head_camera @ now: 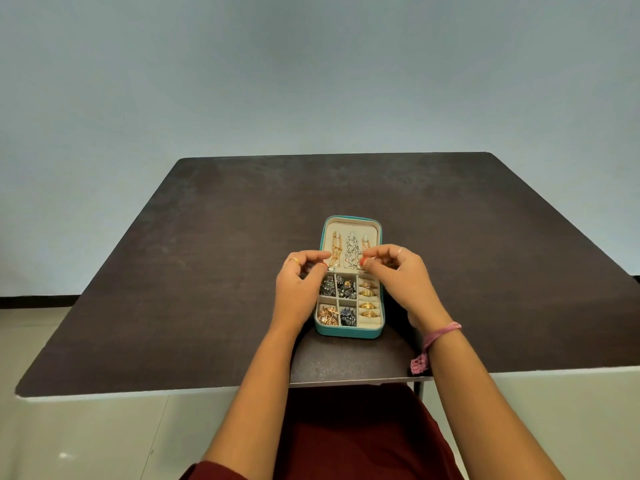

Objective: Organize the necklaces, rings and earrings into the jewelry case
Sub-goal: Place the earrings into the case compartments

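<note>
1. Both hands work over a teal jewelry case on a dark counter: the left hand and the right hand have their fingers curled at the foot of the raised lid; what they pinch there, a chain end or the lid's pocket edge, cannot be told.
2. Nearest the person, the tray holds gold rings in the right-hand column, and earrings fill the four compartments left of it.
3. Beyond the fingertips, necklaces, two gold and one silver, hang in the lid.
4. Judged from this, the step in hand is tidying the chains; it is done well by keeping each strand straight and apart from its neighbour, tucking loose ends low so nothing snags when the lid closes.
5. No brand, label or writing can be read anywhere.
</note>
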